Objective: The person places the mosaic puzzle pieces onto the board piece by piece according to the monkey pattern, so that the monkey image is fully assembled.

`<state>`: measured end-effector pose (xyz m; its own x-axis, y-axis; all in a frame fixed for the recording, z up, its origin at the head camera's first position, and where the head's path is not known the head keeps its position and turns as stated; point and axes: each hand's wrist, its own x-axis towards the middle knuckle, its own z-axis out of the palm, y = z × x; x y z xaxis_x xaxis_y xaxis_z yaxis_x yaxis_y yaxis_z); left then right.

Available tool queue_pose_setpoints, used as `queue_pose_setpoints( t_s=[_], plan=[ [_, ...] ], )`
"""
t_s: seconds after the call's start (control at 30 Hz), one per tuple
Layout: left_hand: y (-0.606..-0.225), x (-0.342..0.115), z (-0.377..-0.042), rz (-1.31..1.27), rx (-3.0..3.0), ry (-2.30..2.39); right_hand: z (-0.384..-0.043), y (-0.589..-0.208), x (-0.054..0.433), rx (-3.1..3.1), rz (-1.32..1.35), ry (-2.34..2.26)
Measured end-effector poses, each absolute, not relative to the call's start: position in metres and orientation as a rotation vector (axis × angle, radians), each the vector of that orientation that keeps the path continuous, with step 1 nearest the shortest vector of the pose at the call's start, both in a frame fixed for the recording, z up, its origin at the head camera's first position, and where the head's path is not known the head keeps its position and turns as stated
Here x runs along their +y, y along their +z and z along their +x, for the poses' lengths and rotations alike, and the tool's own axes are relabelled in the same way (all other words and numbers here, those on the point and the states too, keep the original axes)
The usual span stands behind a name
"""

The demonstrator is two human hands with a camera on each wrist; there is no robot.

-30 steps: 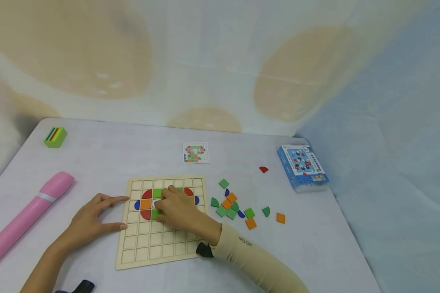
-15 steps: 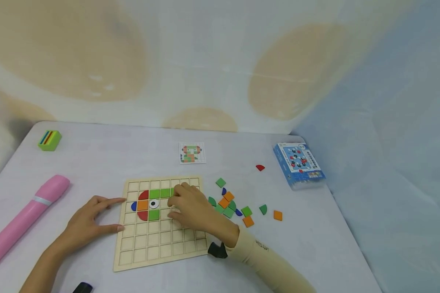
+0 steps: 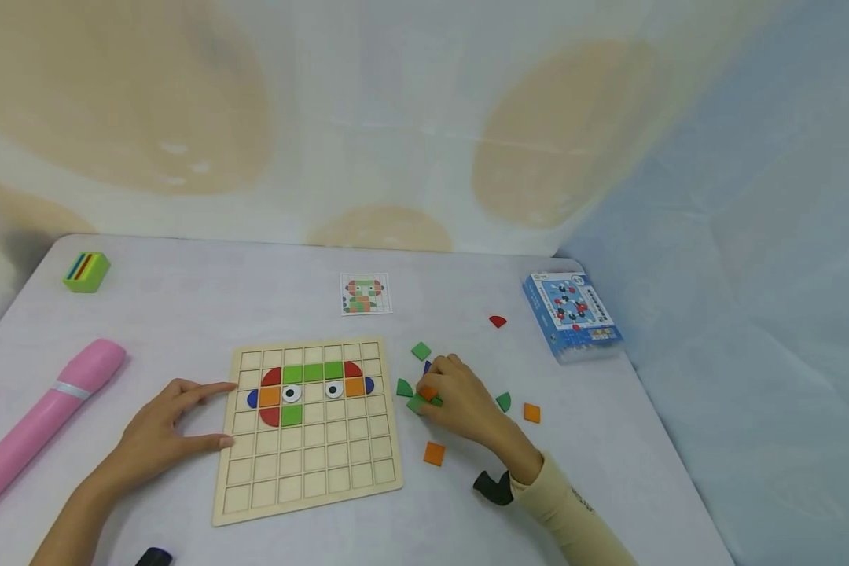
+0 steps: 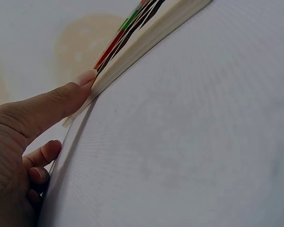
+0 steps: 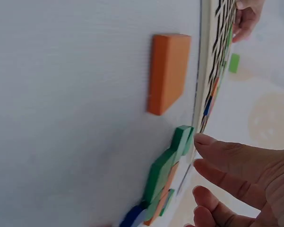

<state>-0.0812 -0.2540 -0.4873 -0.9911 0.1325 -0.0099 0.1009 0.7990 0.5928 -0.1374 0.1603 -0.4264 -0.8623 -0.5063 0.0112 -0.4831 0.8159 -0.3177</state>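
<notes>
A wooden grid board [image 3: 318,464] lies on the table with red, green, orange and blue tiles and two eye tiles set in its squares. My left hand [image 3: 159,428] touches its left edge with thumb and forefinger spread; in the left wrist view the thumb [image 4: 56,104] rests against the rim. My right hand [image 3: 467,401] is over the loose tiles right of the board, fingertips by an orange square tile [image 3: 428,392] and a green tile [image 3: 416,403]. In the right wrist view, thumb and fingers [image 5: 236,156] stand apart with nothing between them, beside green tiles [image 5: 158,175].
A separate orange tile [image 3: 435,453] lies nearer the front. A pattern card [image 3: 365,294] lies behind the board, a blue box [image 3: 573,317] at the back right. A pink cylindrical object [image 3: 49,417] and a green box [image 3: 86,272] are on the left.
My right hand has gone from the board to the loose tiles, uncovering the right eye tile. An orange tile now lies closer to the board's lower right. My left hand stays at the board's edge.
</notes>
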Motion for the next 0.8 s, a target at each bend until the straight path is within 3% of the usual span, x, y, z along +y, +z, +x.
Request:
queue_pose_setpoints(
  t_s=[0.8],
  plan=[
    [-0.489,-0.255,-0.081,0.206,2.939,0.976,-0.131,-0.439,0.154,2.986,-0.748,-0.361]
  ],
)
